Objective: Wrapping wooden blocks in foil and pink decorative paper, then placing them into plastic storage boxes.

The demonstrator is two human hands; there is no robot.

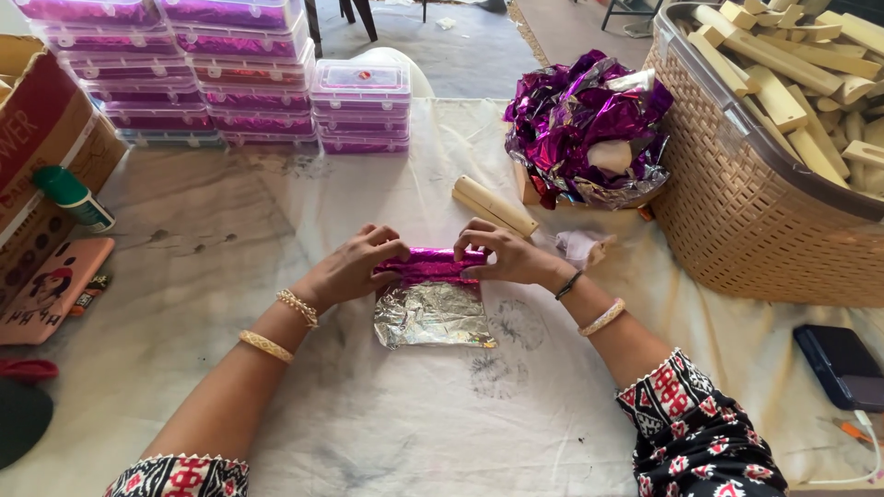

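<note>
We have a short stick half rolled in purple foil (pixel 431 265) lying crosswise at the middle of the cloth-covered table (pixel 368 423), its silver underside spread flat toward us as a loose flap (pixel 433 316). Our left hand (pixel 354 269) pinches the left end of the roll with curled fingers, and our right hand (pixel 505 256) grips the right end the same way, so both hands are closed on the foil. The sheet looks thin and already creased, so in our judgement a hard tug at either end could tear it, and uneven pressure from the two hands could make the roll run crooked and leave the flap skewed; a loosened pinch could let the foil spring open. Just behind our right hand lie two bare wooden sticks (pixel 494 206), and beyond them a heap of crumpled purple foil sheets (pixel 589 120). A woven tan basket (pixel 737 212) at the right is piled with more wooden sticks. Stacked clear boxes of purple-wrapped pieces (pixel 212 74) stand at the far left, beside a cardboard carton (pixel 41 129). The table cloth is pale and smudged with grey stains; a pink phone (pixel 51 290) lies on it at the left and a dark phone (pixel 840 364) at the right. A grey floor shows past the table.
</note>
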